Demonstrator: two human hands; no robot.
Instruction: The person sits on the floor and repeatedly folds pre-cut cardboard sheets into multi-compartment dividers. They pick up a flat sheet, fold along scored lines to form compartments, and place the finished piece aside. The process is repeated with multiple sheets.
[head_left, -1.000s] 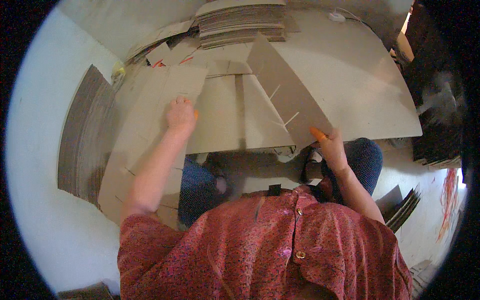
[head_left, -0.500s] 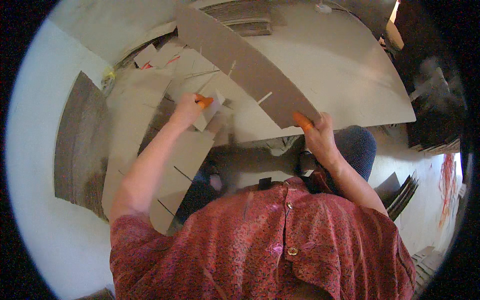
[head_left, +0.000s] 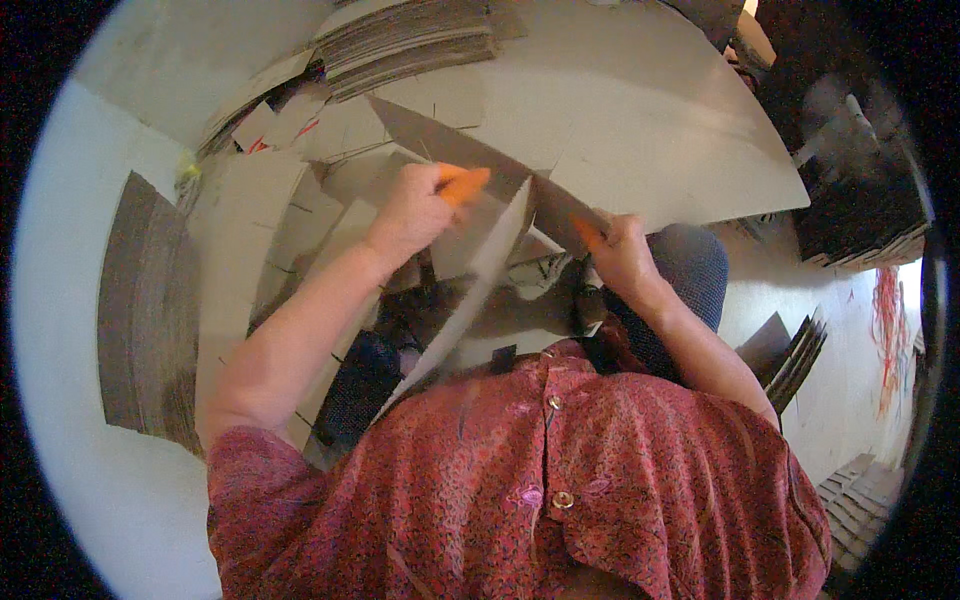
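Observation:
My right hand [head_left: 622, 252], an orange cover on its thumb, grips the near end of a long brown cardboard strip [head_left: 440, 140]. The strip slants away to the far left. A second cardboard strip [head_left: 465, 308], smeared by motion, meets it at an angle and runs back toward my shirt. My left hand [head_left: 430, 205] is over the left side, just left of where the two strips meet. Its fingertips wear orange covers and are drawn together, slightly blurred. Whatever they may hold is hidden.
A thick stack of cardboard [head_left: 405, 45] lies at the far side of the pale board [head_left: 650, 110]. Another stack [head_left: 150, 310] stands at the left. Slotted sheets [head_left: 245, 220] lie under my left arm. Dark cardboard pieces [head_left: 795, 360] and red strings [head_left: 887, 310] are at the right.
My left hand has moved right, toward the held strip. The long strip has swung lower and turned more edge-on. A second strip now meets it. The view has shifted a little.

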